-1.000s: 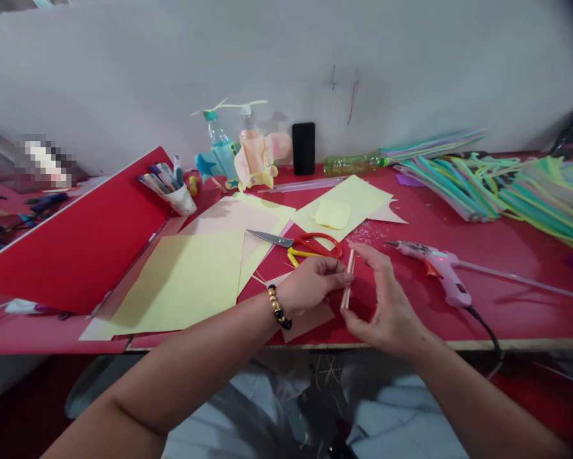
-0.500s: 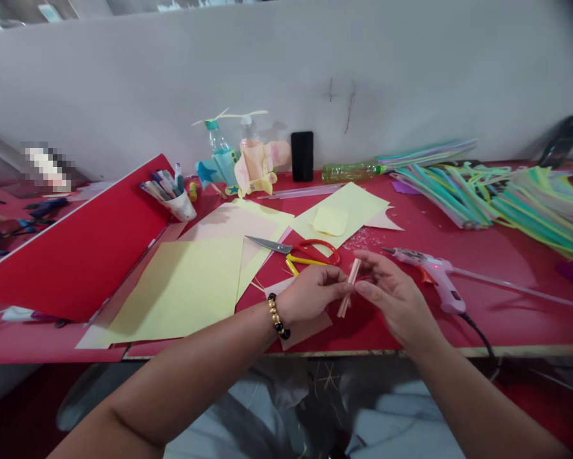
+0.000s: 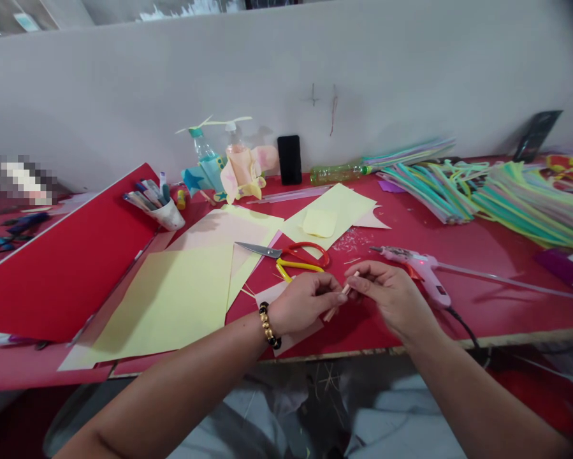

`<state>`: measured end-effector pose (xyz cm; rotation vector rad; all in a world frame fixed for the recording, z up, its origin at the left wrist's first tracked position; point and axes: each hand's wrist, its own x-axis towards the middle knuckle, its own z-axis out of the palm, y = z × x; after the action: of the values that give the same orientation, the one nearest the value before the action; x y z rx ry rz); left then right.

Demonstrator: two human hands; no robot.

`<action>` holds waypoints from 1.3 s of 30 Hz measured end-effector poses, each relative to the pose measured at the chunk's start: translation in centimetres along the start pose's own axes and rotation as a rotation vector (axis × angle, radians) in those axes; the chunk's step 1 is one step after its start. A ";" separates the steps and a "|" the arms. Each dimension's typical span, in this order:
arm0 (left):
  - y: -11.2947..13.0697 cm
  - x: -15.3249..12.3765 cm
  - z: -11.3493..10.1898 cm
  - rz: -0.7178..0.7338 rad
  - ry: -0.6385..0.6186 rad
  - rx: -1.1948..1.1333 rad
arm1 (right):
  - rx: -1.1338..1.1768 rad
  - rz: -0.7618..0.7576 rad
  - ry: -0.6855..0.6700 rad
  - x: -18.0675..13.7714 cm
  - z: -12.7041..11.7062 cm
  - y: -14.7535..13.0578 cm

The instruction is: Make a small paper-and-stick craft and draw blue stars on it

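At the red tabletop (image 3: 496, 306), left hand (image 3: 303, 301), right hand (image 3: 386, 294), fingers (image 3: 333, 294) pinching slender wooden sticks (image 3: 331, 314)

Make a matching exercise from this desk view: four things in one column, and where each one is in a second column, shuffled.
Things
1. Scissors
2. Hot glue gun
3. Black phone
4. Pale sticks

Places
A. Upright against the wall
B. Pinched between the left hand and right hand
C. Blades lying on the pale paper sheets
D. Lying on the red tabletop, right of the hands

Pairs: 1-C, 2-D, 3-A, 4-B
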<state>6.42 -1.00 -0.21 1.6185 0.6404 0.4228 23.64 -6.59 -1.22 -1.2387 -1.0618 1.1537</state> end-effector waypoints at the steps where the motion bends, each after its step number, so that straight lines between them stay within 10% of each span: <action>1: 0.0 0.0 0.0 -0.004 0.016 -0.068 | 0.020 0.017 0.006 0.0 -0.1 0.1; 9: 0.7 -0.4 -2.1 0.024 -0.267 -0.353 | 0.309 0.113 0.053 0.3 -0.3 0.1; 39: 0.2 -0.4 -1.7 0.354 -0.101 0.330 | 0.217 0.242 -0.002 0.8 -1.6 0.9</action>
<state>5.10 0.09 0.27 2.0665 0.3577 0.5077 25.22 -6.02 -2.27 -1.2148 -0.7783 1.4149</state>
